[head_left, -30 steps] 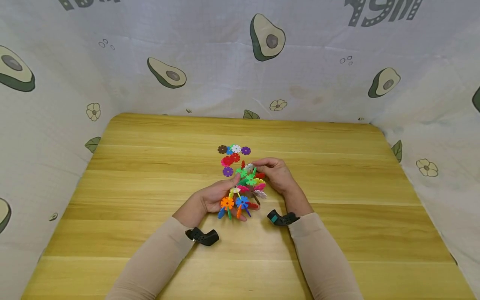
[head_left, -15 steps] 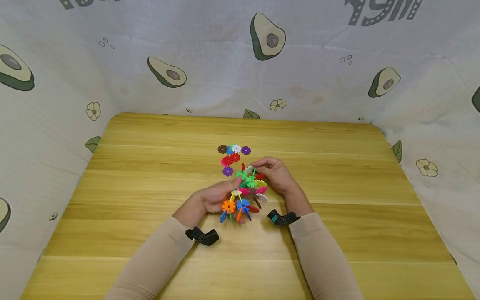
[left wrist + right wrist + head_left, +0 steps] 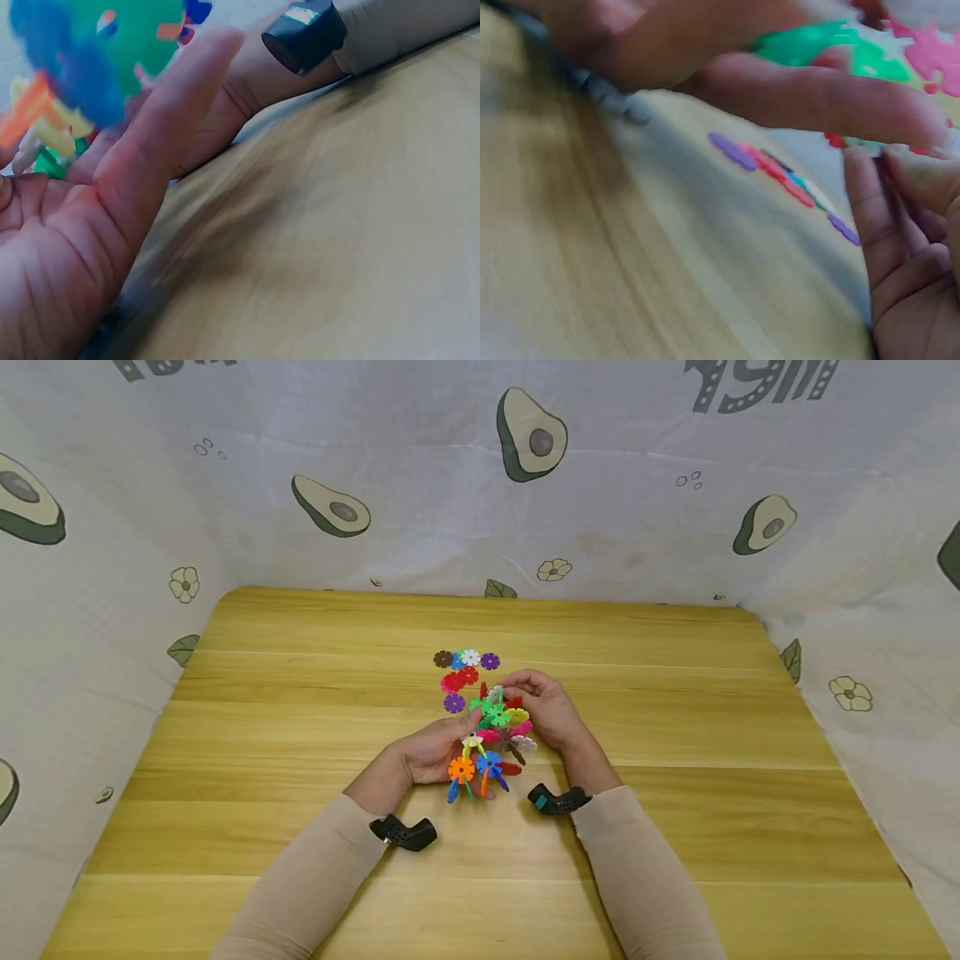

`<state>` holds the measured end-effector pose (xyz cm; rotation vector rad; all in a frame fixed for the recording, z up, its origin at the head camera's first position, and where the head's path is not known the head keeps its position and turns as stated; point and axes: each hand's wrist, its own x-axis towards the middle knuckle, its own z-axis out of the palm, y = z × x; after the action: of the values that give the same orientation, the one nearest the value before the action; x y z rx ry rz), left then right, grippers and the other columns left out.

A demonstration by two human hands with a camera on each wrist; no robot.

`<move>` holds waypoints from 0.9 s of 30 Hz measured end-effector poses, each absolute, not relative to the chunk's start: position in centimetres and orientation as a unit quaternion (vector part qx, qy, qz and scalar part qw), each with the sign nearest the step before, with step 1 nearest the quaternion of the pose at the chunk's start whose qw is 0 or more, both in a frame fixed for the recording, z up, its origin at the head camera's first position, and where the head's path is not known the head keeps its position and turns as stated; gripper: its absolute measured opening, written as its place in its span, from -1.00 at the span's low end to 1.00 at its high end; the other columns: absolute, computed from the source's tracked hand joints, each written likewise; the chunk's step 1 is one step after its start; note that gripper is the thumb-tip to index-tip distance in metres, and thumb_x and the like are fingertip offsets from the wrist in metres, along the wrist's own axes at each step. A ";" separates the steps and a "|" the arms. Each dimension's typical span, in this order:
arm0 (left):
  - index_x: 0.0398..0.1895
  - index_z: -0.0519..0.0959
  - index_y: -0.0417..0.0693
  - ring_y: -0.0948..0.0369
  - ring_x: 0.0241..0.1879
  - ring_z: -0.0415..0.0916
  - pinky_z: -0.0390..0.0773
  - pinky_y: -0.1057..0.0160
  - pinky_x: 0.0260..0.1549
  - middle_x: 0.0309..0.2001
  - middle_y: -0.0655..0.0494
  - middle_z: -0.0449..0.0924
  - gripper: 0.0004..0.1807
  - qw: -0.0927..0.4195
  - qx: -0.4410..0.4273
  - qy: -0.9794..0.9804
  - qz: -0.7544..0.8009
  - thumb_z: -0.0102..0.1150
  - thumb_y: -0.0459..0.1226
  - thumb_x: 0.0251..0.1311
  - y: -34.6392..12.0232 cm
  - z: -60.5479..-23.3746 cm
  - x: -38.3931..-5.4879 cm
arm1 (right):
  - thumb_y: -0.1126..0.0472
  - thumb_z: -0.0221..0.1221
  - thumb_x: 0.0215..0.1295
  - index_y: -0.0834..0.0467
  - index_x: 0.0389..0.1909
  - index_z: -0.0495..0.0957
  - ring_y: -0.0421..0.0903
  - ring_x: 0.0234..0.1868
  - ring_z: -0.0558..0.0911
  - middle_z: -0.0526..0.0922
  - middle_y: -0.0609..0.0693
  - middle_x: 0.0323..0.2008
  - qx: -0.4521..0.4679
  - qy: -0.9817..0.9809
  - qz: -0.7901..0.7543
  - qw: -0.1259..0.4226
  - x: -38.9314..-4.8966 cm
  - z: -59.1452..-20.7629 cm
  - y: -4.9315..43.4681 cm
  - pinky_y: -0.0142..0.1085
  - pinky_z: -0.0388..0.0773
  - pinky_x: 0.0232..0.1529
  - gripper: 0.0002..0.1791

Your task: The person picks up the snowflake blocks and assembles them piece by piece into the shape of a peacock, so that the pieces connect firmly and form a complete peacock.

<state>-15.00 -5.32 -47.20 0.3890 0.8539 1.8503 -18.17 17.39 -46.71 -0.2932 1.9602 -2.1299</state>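
Note:
My left hand (image 3: 431, 753) holds a cluster of interlocking plastic flower discs (image 3: 498, 715), with its thumb over the near side and fingers under it. Green, yellow, pink, brown and white discs slot together at angles. An orange disc (image 3: 461, 769) and a blue disc (image 3: 489, 764) face up at the near end, with narrow edge-on discs below them. My right hand (image 3: 553, 714) is at the cluster's far right, where thumb and forefinger pinch a white disc (image 3: 495, 694). In the left wrist view, a blurred blue disc (image 3: 90, 64) hangs over the fingers.
Loose discs lie flat on the wooden table (image 3: 675, 693) beyond the cluster: a brown disc (image 3: 443, 658), a white one, several red and pink ones, and a purple disc (image 3: 453, 702). A patterned cloth (image 3: 420, 518) surrounds the table. Black wrist cameras (image 3: 405, 833) sit on both sleeves.
The cluster dipped slightly, then rose and turned a little in my left hand. My right hand has shifted slightly, staying at its far right side. The loose discs lie as before.

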 end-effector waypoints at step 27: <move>0.56 0.07 -0.05 0.07 -0.07 0.76 0.78 0.02 -0.10 0.05 -0.01 0.69 -0.24 0.474 0.136 0.360 0.792 -0.36 0.22 0.52 -5.2 -47.0 -14.9 | 0.17 0.23 0.42 0.16 0.13 0.65 0.27 0.18 0.50 0.67 0.19 0.00 -0.146 0.951 -0.256 -0.096 -19.8 -46.7 14.3 0.17 0.43 0.26 -0.68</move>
<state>-14.91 -5.23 -47.03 0.3320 0.8810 1.9378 -19.82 14.27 -46.73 -0.4889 3.1845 -0.8588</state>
